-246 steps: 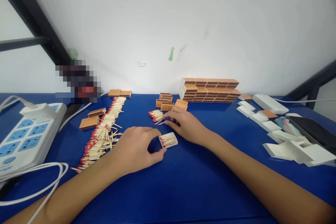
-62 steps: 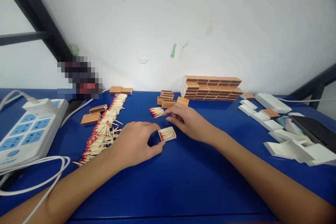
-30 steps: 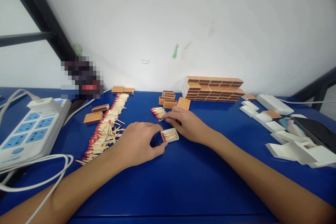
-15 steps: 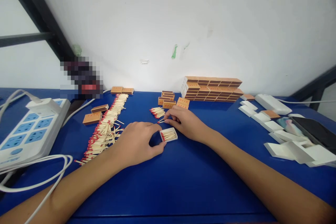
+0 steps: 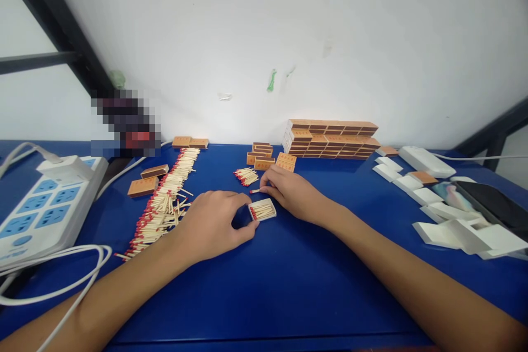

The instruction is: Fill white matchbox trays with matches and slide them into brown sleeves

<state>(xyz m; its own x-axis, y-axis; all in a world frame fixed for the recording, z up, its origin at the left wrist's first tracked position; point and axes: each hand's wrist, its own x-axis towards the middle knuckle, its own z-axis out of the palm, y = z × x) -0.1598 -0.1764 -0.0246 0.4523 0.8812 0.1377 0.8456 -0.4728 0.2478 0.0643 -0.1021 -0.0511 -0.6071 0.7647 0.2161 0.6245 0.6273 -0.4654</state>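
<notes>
My left hand (image 5: 220, 220) grips the left end of a small white matchbox tray (image 5: 270, 215) between thumb and finger. Red-tipped matches (image 5: 263, 209) lie side by side in the tray. Just behind it, my right hand (image 5: 289, 190) pinches a match (image 5: 256, 191), its red head pointing left. A small heap of matches (image 5: 246, 176) lies on the table beyond the right fingertips. To the left, partly covered by my left forearm, stretches a long pile of matches (image 5: 169, 192).
Matchbox sleeves (image 5: 264, 163) stand behind the small heap. A stack of matchboxes (image 5: 330, 140) is against the wall. White trays (image 5: 449, 225), a phone (image 5: 495, 206) and a white power bank-like block (image 5: 431, 161) lie right. A power strip (image 5: 78, 203) and cables (image 5: 99, 269) are left.
My right hand has drawn slightly away from the heap, and the match in its fingers now lies more level. My left hand still holds the tray. The view has shifted slightly.
</notes>
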